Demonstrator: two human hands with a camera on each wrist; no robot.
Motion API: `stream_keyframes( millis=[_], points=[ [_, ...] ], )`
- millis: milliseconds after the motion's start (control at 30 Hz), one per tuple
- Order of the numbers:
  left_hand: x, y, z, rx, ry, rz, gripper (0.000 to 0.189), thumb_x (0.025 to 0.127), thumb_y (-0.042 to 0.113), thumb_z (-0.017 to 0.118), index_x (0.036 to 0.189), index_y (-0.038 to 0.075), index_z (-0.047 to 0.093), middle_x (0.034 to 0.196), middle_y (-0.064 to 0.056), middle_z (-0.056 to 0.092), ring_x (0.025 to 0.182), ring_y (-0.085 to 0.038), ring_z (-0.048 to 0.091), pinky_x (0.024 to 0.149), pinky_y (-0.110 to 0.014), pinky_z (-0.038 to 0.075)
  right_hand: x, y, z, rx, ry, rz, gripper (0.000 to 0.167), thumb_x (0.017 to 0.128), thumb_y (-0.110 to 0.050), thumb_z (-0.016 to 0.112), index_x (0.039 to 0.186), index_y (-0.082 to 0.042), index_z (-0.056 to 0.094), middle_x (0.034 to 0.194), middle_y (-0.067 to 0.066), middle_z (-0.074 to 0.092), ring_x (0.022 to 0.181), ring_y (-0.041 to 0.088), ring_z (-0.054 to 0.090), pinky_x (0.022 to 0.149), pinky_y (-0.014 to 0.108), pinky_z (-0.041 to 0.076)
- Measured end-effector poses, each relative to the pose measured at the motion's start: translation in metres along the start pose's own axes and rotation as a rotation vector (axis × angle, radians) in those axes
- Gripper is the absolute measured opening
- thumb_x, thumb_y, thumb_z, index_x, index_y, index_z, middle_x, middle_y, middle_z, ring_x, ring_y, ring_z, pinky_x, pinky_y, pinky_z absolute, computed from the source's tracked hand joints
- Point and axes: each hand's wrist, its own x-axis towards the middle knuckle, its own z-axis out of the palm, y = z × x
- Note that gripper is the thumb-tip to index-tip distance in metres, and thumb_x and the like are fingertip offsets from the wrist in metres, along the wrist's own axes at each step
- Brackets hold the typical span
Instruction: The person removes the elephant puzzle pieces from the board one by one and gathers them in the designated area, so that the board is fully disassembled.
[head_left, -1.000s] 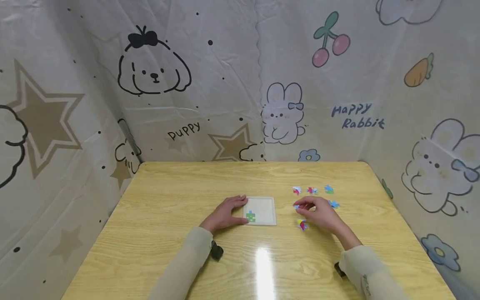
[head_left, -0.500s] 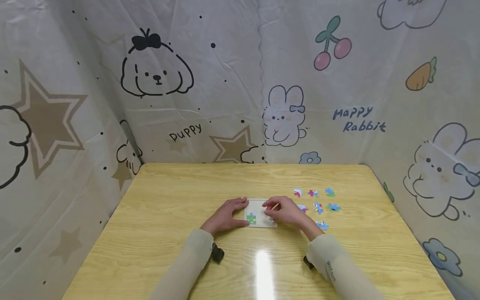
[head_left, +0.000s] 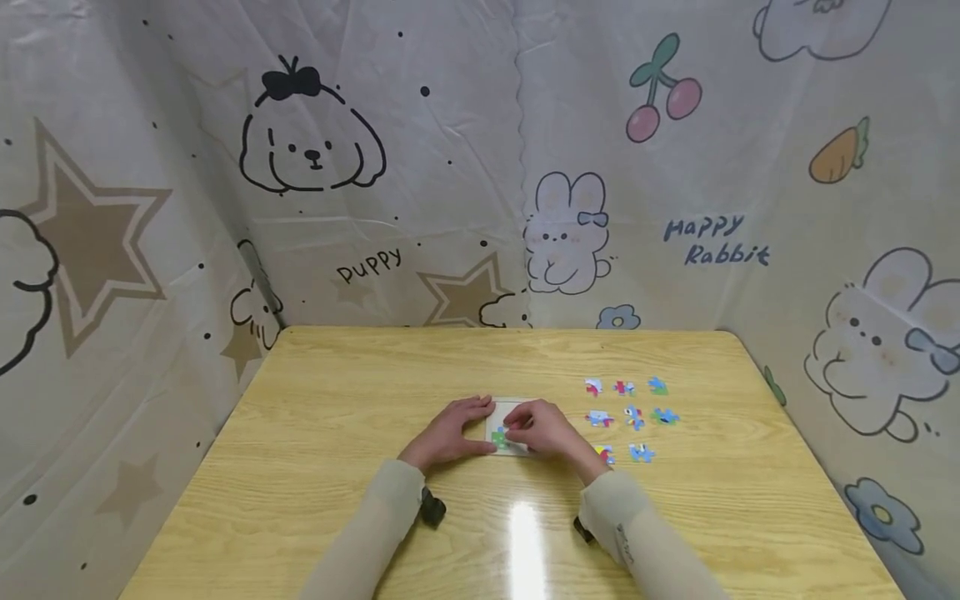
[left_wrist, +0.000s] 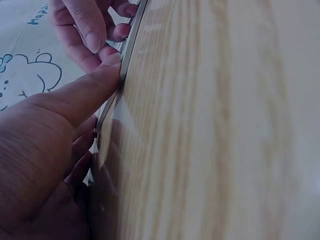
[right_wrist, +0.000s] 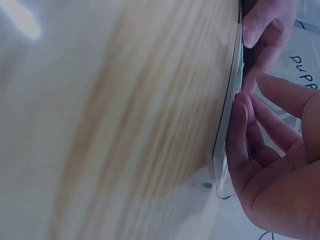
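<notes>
In the head view, a pale square puzzle tray lies on the table with one green-and-blue jigsaw piece in its lower left corner. My left hand holds the tray's left side, fingers at the far corner and thumb at the near one. Over the tray, my right hand has its fingertips right at the green piece, which they partly cover. The right wrist view shows the right hand's fingers bent against the tray, its thumb apart, and no piece between them.
Several loose jigsaw pieces lie in rows to the right of the tray, among them a blue-green piece and a blue-white one. The wooden table meets a patterned cloth at its back and sides.
My right hand has moved left from the loose pieces, across the tray's right side, to the green piece. The left hand stays at the tray's left side.
</notes>
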Motion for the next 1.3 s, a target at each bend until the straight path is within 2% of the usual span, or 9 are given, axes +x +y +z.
stream_keyframes(
  millis=[300,600,967,1200,1300],
  points=[
    [-0.0006,-0.0009,-0.0005,-0.001,0.002,0.007,0.077,0.093,0.045,0.077,0.158,0.019,0.045,0.169,0.003,0.034,0.158,-0.029,0.027,0.128,-0.054,0.023,0.0052,-0.003,0.0059,-0.035,0.0,0.046,0.019,0.088,-0.011,0.082,0.106,-0.008,0.078,0.093,0.0,0.074,0.082,0.013,0.065,0.068,0.026,0.056],
    [0.0009,-0.0035,-0.0002,-0.002,0.001,0.011,0.078,0.092,0.045,0.078,0.158,0.018,0.045,0.168,0.004,0.035,0.158,-0.028,0.027,0.128,-0.053,0.023,0.0093,0.0008,0.0064,-0.056,-0.017,0.047,0.027,0.079,-0.006,0.088,0.103,-0.011,0.077,0.092,-0.003,0.072,0.083,0.012,0.064,0.078,0.029,0.053],
    [-0.0012,-0.001,-0.0011,-0.019,0.013,0.03,0.077,0.092,0.041,0.078,0.156,0.012,0.047,0.167,-0.002,0.037,0.157,-0.031,0.029,0.127,-0.055,0.024,0.008,-0.0006,0.0068,-0.027,-0.011,0.032,0.031,0.076,-0.002,0.089,0.102,-0.01,0.075,0.091,0.001,0.072,0.08,0.013,0.062,0.077,0.029,0.051],
    [-0.0007,0.0,-0.0014,-0.013,0.011,0.026,0.077,0.092,0.042,0.078,0.156,0.013,0.047,0.167,-0.002,0.037,0.157,-0.031,0.029,0.127,-0.055,0.024,0.0089,-0.0019,0.0068,-0.033,-0.013,0.054,0.033,0.075,-0.004,0.091,0.104,-0.011,0.077,0.09,0.0,0.071,0.08,0.012,0.062,0.077,0.029,0.051],
    [0.0,-0.001,-0.0007,0.0,0.003,0.013,0.082,0.089,0.046,0.081,0.157,0.015,0.046,0.168,0.001,0.036,0.157,-0.029,0.028,0.127,-0.053,0.025,0.0092,-0.0013,0.0067,-0.034,-0.018,0.051,0.034,0.075,-0.004,0.092,0.104,-0.011,0.077,0.089,-0.001,0.071,0.079,0.012,0.061,0.076,0.029,0.05]
  ],
)
